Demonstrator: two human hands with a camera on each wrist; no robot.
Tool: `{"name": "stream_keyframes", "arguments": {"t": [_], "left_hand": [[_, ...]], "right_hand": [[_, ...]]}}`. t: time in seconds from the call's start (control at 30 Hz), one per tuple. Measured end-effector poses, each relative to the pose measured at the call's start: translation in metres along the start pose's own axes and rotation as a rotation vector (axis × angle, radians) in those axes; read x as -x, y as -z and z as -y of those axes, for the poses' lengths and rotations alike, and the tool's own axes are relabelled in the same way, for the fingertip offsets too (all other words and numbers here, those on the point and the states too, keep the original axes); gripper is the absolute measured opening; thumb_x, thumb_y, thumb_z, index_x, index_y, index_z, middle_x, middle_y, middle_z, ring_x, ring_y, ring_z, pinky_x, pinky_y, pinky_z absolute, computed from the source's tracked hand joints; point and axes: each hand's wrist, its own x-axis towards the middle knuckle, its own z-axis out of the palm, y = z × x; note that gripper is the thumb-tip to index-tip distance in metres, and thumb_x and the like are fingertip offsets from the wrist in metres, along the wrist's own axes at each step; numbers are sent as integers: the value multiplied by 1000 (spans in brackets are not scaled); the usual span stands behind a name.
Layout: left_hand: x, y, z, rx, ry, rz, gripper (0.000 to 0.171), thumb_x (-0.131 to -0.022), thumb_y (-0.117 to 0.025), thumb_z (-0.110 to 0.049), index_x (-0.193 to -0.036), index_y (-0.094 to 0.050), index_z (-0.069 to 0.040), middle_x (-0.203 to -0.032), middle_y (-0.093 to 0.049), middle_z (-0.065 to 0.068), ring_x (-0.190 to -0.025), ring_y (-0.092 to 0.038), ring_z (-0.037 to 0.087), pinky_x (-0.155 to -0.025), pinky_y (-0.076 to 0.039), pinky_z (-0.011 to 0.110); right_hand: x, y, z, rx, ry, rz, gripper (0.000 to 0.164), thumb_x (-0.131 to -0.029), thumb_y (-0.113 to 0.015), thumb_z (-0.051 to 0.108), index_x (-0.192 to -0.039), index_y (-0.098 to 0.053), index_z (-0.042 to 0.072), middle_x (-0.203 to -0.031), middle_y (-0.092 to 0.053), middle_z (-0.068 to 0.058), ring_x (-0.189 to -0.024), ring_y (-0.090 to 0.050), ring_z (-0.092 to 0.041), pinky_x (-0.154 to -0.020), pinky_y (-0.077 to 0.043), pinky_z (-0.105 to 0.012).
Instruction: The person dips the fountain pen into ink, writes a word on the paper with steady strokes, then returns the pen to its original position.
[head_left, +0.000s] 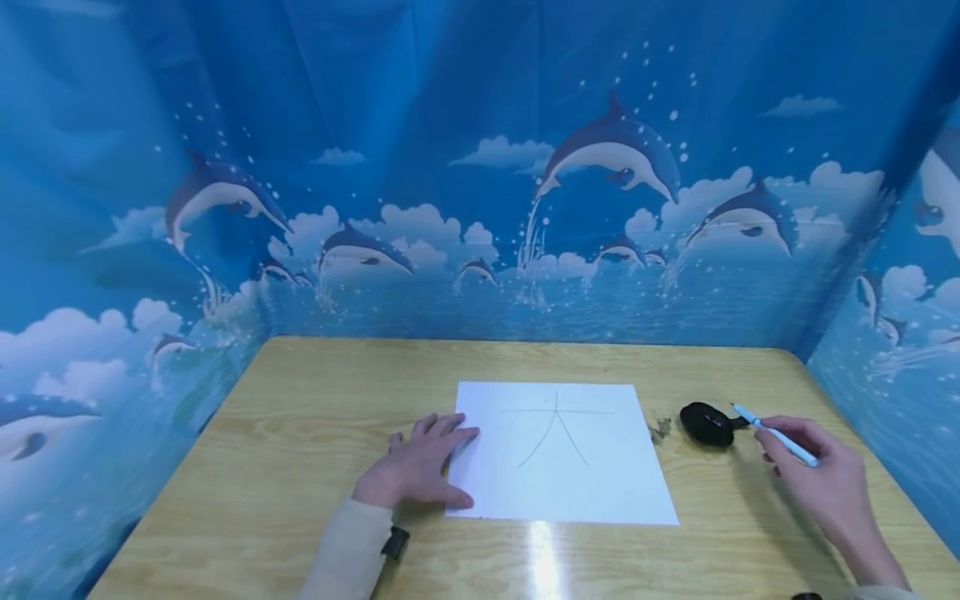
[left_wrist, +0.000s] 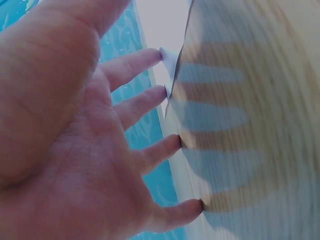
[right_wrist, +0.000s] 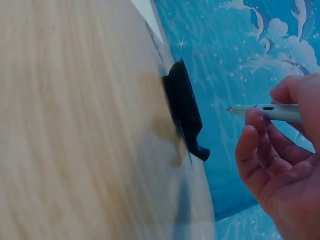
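A white sheet of paper [head_left: 622,492] lies flat on the table, bearing thin dark strokes: one horizontal line, a short upright and two slanting legs. My left hand [head_left: 418,462] is spread at the sheet's left edge, with index finger and thumb tip over the paper. In the left wrist view, two fingertips [left_wrist: 158,92] meet the paper's edge while the other two rest on the wood. My right hand [head_left: 825,475] pinches a pale blue pen [head_left: 795,447] between thumb and fingers, above the table's right side. The pen's tip points leftward and away, clear of the paper.
Between sheet and right hand lies a rounded black object [head_left: 705,425] with a short tab. Beside it, a dark smudge [head_left: 660,429] marks the wood-grain table [head_left: 315,417]. A blue dolphin-print curtain [head_left: 450,167] hangs behind the table and along both sides.
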Motion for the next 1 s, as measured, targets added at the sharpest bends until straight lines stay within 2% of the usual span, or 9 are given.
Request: {"name": "stream_keyframes", "arguments": {"t": [0.13,0.27,0.37,0.57,0.73,0.87,1.0], "left_hand": [[0,0,1,3,-7,1,95,-74,-85,-57,-156,-43,-30,-170,-27,3,-156,-18,43,-114,-15,83],[0,0,2,9,-5,-1,95,-74,-86,-57,-155,-43,-31,-170,-27,2,-157,-18,43,-114,-15,83],[-1,1,2,7,2,-5,96,-73,-86,-57,-155,-44,-31,-170,-27,2,-157,-18,43,-114,-14,83],[-1,1,2,4,-4,-6,95,-74,-85,-58,-155,-43,-32,-171,-26,2,-157,-18,43,-114,-15,83],[1,1,3,7,-19,-10,96,-74,-85,-58,-155,-43,-31,-171,-24,2,-157,-18,43,-114,-14,83],[1,0,3,6,-16,-9,95,-74,-85,-58,-155,-44,-30,-171,-25,2,-156,-19,43,-114,-14,83],[2,0,3,1,-10,-4,95,-74,-85,-59,-155,-44,-31,-170,-27,2,-157,-19,42,-115,-14,83]], "right_hand": [[1,1,-6,-15,-34,1,22,-98,-71,24,-117,-74,14,-88,-70,34,-71,-70,3,-59,-56,-16],[1,0,-12,-5,-26,-2,20,-98,-69,15,-116,-76,15,-85,-70,36,-69,-69,5,-57,-55,-14],[1,1,-15,71,-30,5,23,-98,-68,15,-120,-75,14,-84,-66,39,-69,-66,9,-58,-54,-13],[-1,4,-21,260,-79,49,40,-97,-71,33,-126,-72,5,-83,-59,43,-73,-55,19,-60,-50,-14],[-3,6,-25,327,-122,84,48,-96,-71,41,-127,-71,5,-81,-64,36,-70,-56,14,-57,-47,-20],[-5,7,-25,360,-129,91,53,-95,-71,45,-129,-70,5,-82,-72,25,-67,-59,11,-57,-44,-20],[-7,6,-26,383,-119,87,53,-94,-72,47,-127,-71,5,-86,-78,11,-67,-56,15,-56,-43,-21]]}}
